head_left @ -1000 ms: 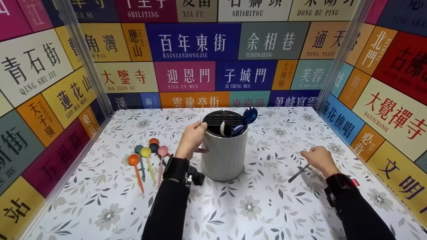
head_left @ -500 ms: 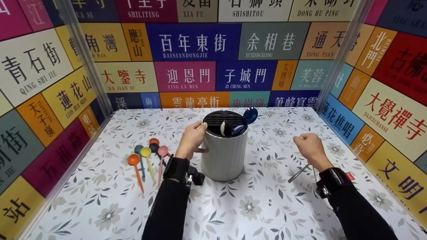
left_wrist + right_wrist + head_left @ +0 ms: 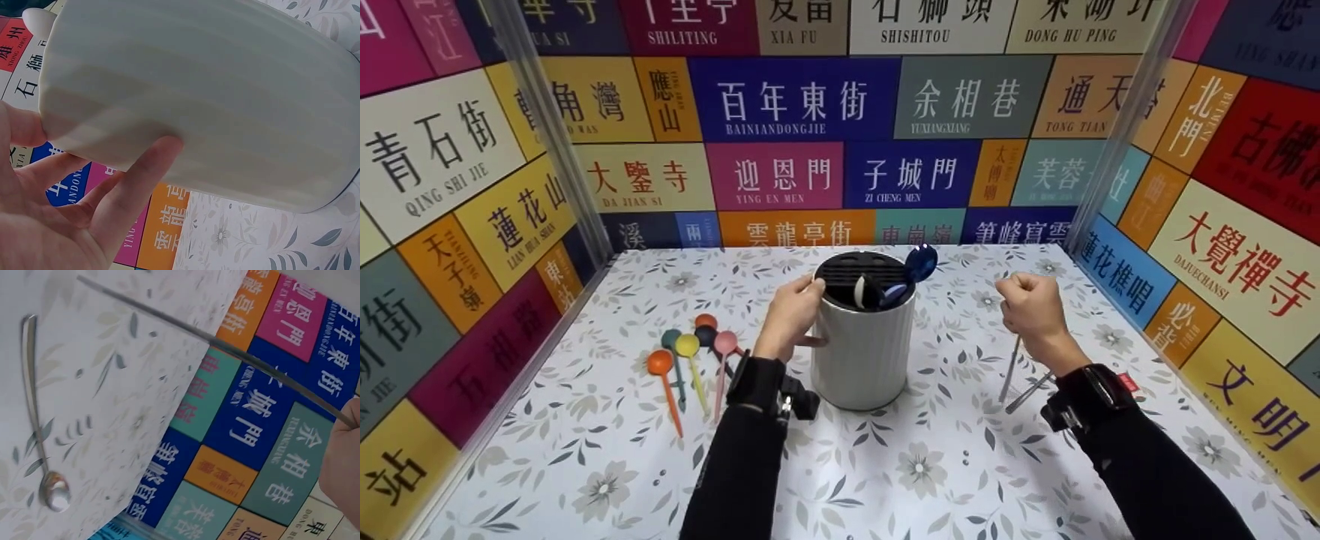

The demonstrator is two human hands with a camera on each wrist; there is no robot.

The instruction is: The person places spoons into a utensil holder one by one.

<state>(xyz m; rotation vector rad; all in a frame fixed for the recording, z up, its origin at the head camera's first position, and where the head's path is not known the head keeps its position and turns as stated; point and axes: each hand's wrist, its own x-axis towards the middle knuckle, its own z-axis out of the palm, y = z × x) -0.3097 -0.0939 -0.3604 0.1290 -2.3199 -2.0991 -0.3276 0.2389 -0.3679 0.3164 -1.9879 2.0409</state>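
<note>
A whitish, ribbed utensil holder (image 3: 861,356) with a black slotted top stands mid-table. My left hand (image 3: 791,319) grips its left side, with fingers at the rim and on the wall. From its open part rise a shiny blue spoon (image 3: 921,262) and a few other handle ends. My right hand (image 3: 1033,315), curled into a fist, is raised to the right of the holder. It holds a thin metal rod (image 3: 253,360) that points downward; the end inside the fist is hidden, so I cannot tell its kind. Below lies a metal spoon (image 3: 55,492) on the table.
Left of the holder lies a group of coloured spoons, among them an orange spoon (image 3: 660,362), a yellow spoon (image 3: 688,345) and a pink spoon (image 3: 725,343). Panels with printed signs (image 3: 795,97) enclose the back and both sides of the floral-covered table (image 3: 915,480).
My right hand has risen from the table beside the metal spoon and moved left, bringing the thin metal rod up with it. My left hand stays on the holder.
</note>
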